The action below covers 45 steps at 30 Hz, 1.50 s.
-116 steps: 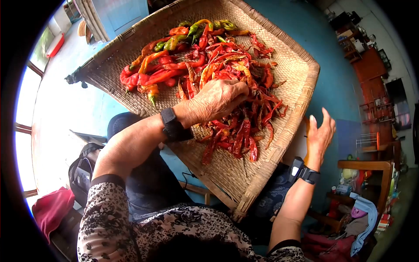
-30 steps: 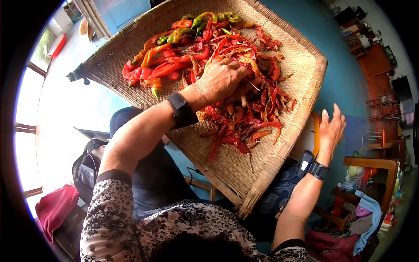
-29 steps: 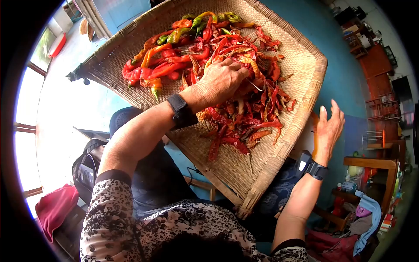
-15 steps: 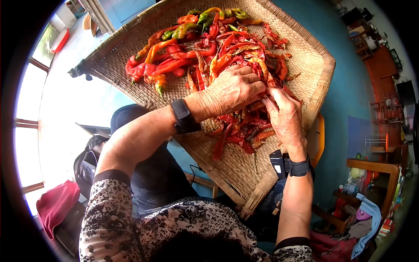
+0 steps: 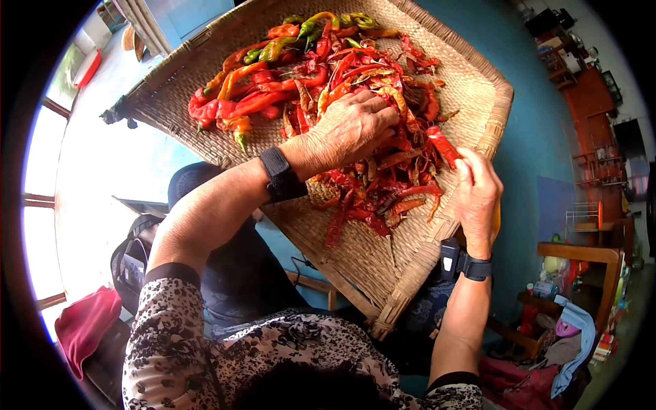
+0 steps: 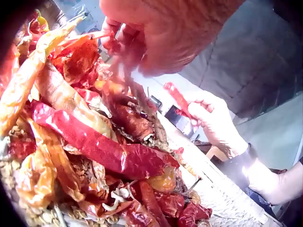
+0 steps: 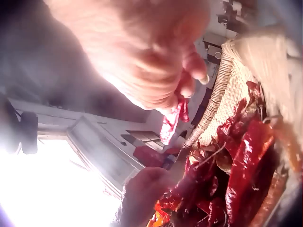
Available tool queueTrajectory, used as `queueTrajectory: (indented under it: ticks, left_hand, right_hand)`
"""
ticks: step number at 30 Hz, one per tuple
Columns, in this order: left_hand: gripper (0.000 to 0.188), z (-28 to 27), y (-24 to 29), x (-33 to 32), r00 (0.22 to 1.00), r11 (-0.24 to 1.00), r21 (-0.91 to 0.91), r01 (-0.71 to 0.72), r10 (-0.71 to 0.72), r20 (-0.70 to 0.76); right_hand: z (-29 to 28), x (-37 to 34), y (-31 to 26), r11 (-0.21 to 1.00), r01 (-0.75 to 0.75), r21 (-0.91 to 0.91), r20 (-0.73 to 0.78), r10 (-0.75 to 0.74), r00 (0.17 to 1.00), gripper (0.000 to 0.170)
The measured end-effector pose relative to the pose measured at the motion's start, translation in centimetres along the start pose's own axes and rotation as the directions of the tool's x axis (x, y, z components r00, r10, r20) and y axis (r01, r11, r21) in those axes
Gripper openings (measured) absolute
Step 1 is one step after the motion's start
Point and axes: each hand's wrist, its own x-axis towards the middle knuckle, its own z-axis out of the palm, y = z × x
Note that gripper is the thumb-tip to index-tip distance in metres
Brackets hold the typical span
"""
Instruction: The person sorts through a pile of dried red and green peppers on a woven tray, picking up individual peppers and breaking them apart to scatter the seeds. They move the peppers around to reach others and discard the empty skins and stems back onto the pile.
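Note:
A heap of wrinkled, dried red chili peppers [image 5: 389, 188] fills the middle of the woven tray [image 5: 471, 89]. Over the heap is my left hand [image 5: 352, 130], fingers curled down among the peppers. In the left wrist view its fingertips pinch a blurred reddish dried pepper [image 6: 128, 73]. At the tray's right rim my right hand [image 5: 478, 198] holds a short red chili pepper [image 5: 444, 147] between thumb and fingers, its free end pointing up and left. The right wrist view shows this pepper [image 7: 173, 123] sticking out below the curled fingers.
Fresher, smooth red peppers [image 5: 253, 102] and green ones [image 5: 311, 31] lie at the tray's far left part. The tray sits over the person's lap. A wooden chair [image 5: 581, 253] with cloths stands at right, a dark bag [image 5: 137, 253] at left.
My right hand came in from beyond the tray's right edge, met my left hand over the heap, and has drawn back right with a red chili pepper. The left hand stays over the heap.

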Motion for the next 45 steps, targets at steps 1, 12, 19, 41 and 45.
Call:
queueTrajectory:
  ticks: [1, 12, 19, 41, 45]
  left_hand:
    - [0.014, 0.1, 0.1, 0.0, 0.999, 0.997, -0.060, -0.048, 0.046, -0.028]
    - [0.019, 1.1, 1.2, -1.0, 0.987, 0.986, 0.080, -0.146, 0.140, 0.080]
    - [0.016, 0.2, 1.0, -0.6, 0.992, 0.992, -0.027, -0.126, 0.126, -0.018]
    - [0.031, 0.7, 1.4, -1.3, 0.980, 0.990, -0.001, -0.141, 0.140, 0.143]
    - [0.019, 1.3, 1.8, -1.3, 0.970, 0.989, 0.038, -0.144, 0.133, 0.203]
  right_hand:
    - [-0.2, -0.2, 0.6, 0.995, -0.040, 0.087, -0.064, 0.045, 0.997, 0.015]
    - [-5.2, -0.4, 7.4, 0.846, -0.423, -0.325, -0.323, 0.321, 0.890, 0.015]
    - [-0.9, 1.3, 0.2, 0.960, -0.278, 0.033, 0.079, 0.275, 0.958, 0.023]
    - [-5.7, -1.2, 8.8, 0.792, -0.503, -0.347, -0.313, 0.408, 0.858, 0.018]
    - [-6.6, -2.0, 8.7, 0.548, -0.562, -0.619, -0.315, 0.483, 0.817, 0.023]
